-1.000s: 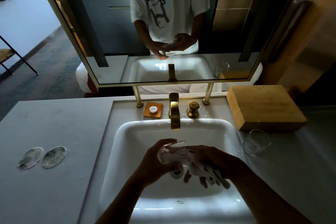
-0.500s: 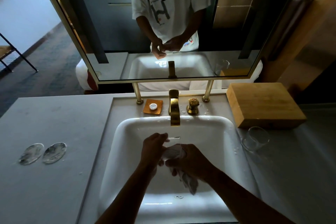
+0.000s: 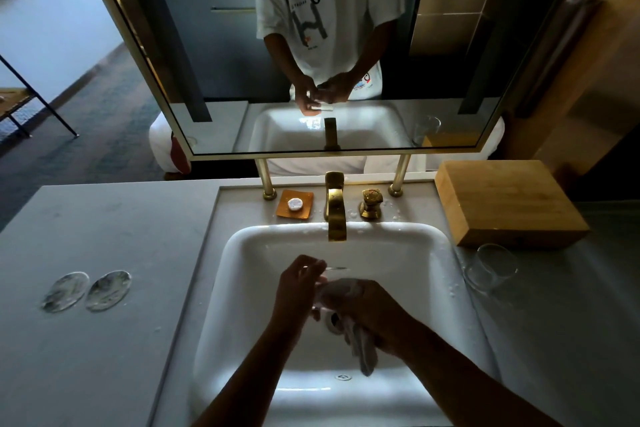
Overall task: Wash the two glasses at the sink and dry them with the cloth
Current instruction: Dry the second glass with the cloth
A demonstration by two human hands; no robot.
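Over the white sink (image 3: 433, 253), my left hand (image 3: 298, 291) grips a clear glass (image 3: 329, 274) by its side, rim pointing toward the faucet. My right hand (image 3: 367, 308) is wrapped around a pale cloth (image 3: 363, 350) pressed against the glass, and the cloth's loose end hangs down toward the drain. Most of the glass is hidden by my fingers and the cloth. A second clear glass (image 3: 491, 269) stands upright on the grey counter to the right of the sink, in front of a wooden box.
A gold faucet (image 3: 336, 208) and its handle (image 3: 371, 203) stand behind the basin, with an orange soap dish (image 3: 294, 204) to their left. The wooden box (image 3: 505, 201) fills the back right. Two round coasters (image 3: 86, 289) lie on the left counter (image 3: 104, 236). A mirror (image 3: 207, 45) rises behind.
My hands have drawn closer together and slightly toward the faucet; the cloth, spread out a second ago, is now bunched in my right hand against the glass.
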